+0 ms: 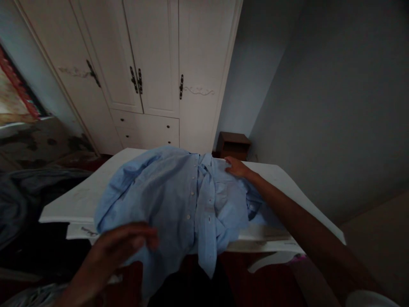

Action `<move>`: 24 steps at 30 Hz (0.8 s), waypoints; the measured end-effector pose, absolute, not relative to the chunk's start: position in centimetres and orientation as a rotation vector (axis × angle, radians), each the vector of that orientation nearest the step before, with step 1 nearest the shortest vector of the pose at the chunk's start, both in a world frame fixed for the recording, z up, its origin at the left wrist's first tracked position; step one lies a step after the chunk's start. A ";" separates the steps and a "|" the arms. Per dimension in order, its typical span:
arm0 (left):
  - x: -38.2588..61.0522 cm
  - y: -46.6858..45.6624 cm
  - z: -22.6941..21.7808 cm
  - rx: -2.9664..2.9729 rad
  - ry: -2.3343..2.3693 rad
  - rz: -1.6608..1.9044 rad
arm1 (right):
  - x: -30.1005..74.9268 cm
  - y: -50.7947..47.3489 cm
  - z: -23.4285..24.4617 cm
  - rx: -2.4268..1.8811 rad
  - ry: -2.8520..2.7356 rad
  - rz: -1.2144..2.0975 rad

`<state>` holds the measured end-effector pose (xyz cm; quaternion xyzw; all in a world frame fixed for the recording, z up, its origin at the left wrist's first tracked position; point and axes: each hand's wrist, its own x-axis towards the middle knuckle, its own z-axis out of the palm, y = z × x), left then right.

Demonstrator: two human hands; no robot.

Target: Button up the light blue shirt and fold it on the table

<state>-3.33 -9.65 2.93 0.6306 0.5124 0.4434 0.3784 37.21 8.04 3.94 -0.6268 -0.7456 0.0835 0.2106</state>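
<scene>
Head view: under the right hand (237, 167), whose grip I cannot tell, a shirt (169, 183) lies already spread across the table (79, 200), still unbuttoned and rumpled; the left hand (124, 243), loosely curled, seems empty.

Pale Blue Amid White and Grey

On my feed the shirt (166, 192) is plain light blue with whitish buttons (192, 193), over a white table (76, 198). Around it I see, at 12 o'clock, a cream wardrobe (153, 47) with raised scrollwork (200, 91) and blackish handles (181, 86); at 1, a brown cabinet (234, 137); at 2, a grey wall (338, 94).
</scene>
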 end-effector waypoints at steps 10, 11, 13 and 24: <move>2.9 7.0 3.9 2.499 1.477 0.861 | 34.2 15.0 3.4 -1.581 -2.535 0.003; 3.6 7.0 3.0 2.592 1.447 0.711 | 33.6 15.7 3.5 -1.558 -2.606 -0.043; 4.7 6.5 1.3 2.683 1.439 0.445 | 32.5 17.0 3.8 -1.508 -2.753 -0.125; 5.4 4.7 -0.9 2.699 1.541 0.300 | 31.8 23.7 6.7 -1.859 -2.540 -0.381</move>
